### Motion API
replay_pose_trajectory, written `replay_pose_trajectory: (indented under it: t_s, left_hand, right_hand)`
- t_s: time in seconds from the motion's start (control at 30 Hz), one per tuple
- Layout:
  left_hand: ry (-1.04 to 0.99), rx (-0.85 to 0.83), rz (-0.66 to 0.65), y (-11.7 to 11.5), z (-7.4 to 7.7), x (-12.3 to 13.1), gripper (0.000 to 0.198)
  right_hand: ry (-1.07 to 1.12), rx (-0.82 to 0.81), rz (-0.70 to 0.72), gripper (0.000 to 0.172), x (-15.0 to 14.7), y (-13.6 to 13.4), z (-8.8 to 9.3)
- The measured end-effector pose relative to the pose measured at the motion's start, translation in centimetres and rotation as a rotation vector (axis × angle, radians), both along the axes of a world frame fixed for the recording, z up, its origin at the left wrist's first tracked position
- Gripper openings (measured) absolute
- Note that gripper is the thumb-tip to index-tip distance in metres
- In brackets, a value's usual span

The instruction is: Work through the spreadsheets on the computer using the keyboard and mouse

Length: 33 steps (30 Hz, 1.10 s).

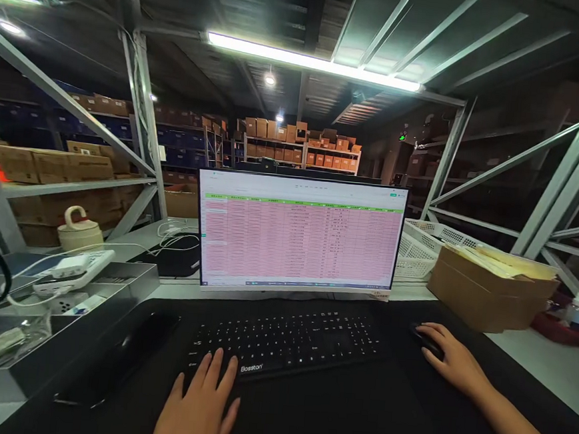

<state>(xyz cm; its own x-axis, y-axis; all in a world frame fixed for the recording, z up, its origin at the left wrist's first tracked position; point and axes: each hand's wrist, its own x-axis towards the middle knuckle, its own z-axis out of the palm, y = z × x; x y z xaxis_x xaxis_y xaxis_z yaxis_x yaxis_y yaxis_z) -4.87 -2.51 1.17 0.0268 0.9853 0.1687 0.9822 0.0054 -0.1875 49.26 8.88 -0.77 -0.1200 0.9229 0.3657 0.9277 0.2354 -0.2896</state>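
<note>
My left hand (200, 397) lies palm down at the lower left corner of a black keyboard (284, 347), fingers spread, their tips at the bottom rows of keys. It holds nothing. To the right, my right hand (451, 360) rests over a black computer mouse (432, 346), which its fingers partly cover. Both keyboard and mouse sit on a large black desk mat (344, 415) with white lettering near the front right. Behind the keyboard stands a monitor (300, 244) showing a spreadsheet with pink rows beneath a green header; its text is too small to read.
At left, a grey tray (33, 350) contains a white power strip (74, 273) and cables, with a cream lidded container (80, 232) behind it. A cardboard box (489, 289) of papers and white baskets (417, 250) stand right. Metal shelving surrounds the desk.
</note>
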Motion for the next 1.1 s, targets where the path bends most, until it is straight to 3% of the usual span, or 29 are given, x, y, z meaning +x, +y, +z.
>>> replay_pose_trajectory:
  t_s: [0.43, 0.8, 1.1]
  left_hand:
    - [-0.004, 0.116, -0.044, 0.7, -2.2, -1.2, 0.056]
    - [0.048, 0.101, -0.037, 0.5, -1.6, -1.0, 0.057]
    - [0.059, 0.138, -0.062, 0.7, -2.2, -1.3, 0.057]
  right_hand:
    - [-0.016, 0.019, -0.002, 0.044, -0.3, -0.2, 0.3]
    - [-0.005, 0.011, -0.003, 0.044, -0.9, -0.7, 1.2]
    - [-0.008, -0.004, -0.011, 0.044, -1.3, -0.9, 1.5]
